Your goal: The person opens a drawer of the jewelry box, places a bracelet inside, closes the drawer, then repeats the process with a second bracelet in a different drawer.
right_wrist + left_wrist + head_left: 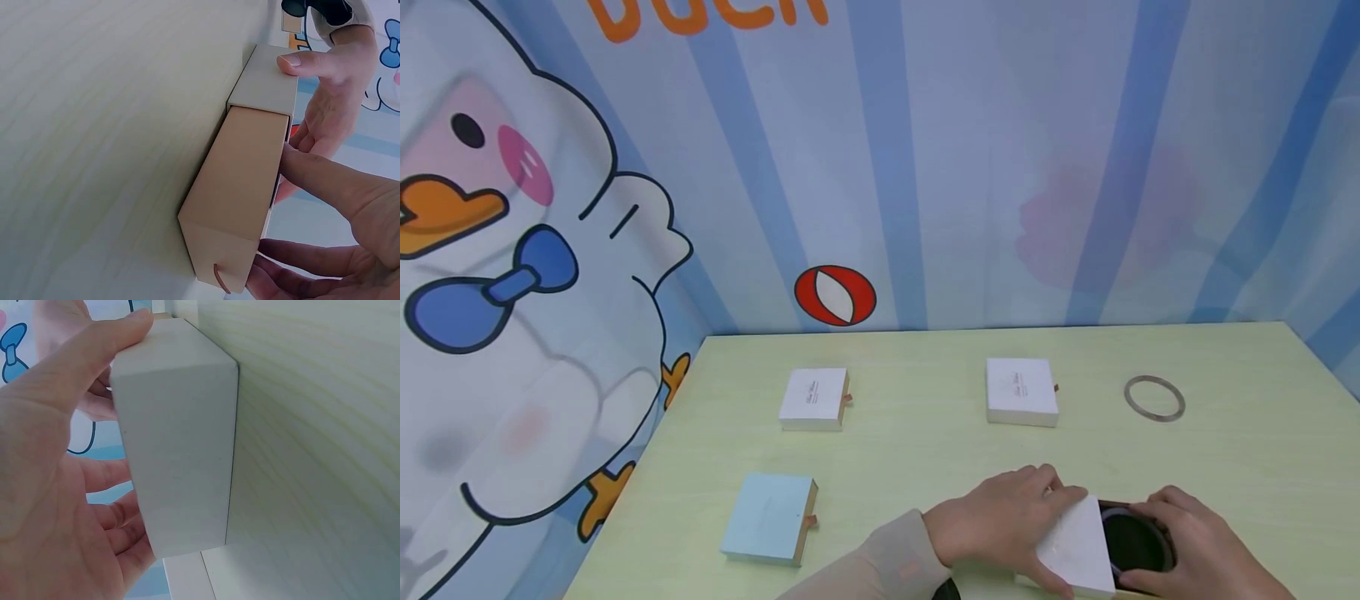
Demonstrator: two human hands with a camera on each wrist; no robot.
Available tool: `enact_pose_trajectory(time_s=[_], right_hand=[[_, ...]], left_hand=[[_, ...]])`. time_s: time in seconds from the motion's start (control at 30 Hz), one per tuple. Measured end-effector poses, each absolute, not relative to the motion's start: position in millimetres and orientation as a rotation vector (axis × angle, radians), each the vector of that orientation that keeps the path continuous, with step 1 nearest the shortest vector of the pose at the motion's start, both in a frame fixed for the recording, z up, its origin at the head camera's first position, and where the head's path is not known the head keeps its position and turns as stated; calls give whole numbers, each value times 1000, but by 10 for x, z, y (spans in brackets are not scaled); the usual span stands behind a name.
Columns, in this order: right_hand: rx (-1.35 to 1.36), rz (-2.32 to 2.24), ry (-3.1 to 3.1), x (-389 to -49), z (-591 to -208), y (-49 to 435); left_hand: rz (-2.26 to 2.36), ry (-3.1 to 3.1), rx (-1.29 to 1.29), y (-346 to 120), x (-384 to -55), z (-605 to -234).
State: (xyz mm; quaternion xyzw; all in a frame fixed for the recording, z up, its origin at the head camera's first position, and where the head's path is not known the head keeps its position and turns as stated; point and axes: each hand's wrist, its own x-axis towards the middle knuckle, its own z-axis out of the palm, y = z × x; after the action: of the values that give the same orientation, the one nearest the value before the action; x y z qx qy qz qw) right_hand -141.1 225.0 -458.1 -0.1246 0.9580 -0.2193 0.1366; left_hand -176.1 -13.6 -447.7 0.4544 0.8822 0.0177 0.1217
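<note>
A white box sleeve [1078,546] lies on the table at the lower right in the head view. My left hand [1000,517] grips it across the top, thumb on the near side; its plain side [178,456] fills the left wrist view. From the sleeve's right end a tan drawer [231,169] sticks partway out, with a ribbon pull [220,278] on its end wall. Inside sits a dark round piece with a grey rim [1138,542]. My right hand [1195,542] holds the drawer, thumb over the near edge and fingers around the far end.
Farther back stand two white boxes [814,400] [1021,392] with small ribbon pulls. At the left lies a light blue box [770,517], and at the back right a grey ring [1154,398]. Behind the pale table [910,433] hangs a striped blue backdrop [947,167].
</note>
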Motion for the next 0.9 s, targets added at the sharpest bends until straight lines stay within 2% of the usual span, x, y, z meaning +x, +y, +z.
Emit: enact_pose_trajectory(time_s=[0.6, 0.9], right_hand=[[-164, -820, 2698, -1379, -4518, 2260], [-224, -711, 2808, -1422, -4507, 2354]], left_hand=[[56, 2582, 1294, -122, -1761, -4482], [39, 2591, 1290, -112, -1760, -4499]])
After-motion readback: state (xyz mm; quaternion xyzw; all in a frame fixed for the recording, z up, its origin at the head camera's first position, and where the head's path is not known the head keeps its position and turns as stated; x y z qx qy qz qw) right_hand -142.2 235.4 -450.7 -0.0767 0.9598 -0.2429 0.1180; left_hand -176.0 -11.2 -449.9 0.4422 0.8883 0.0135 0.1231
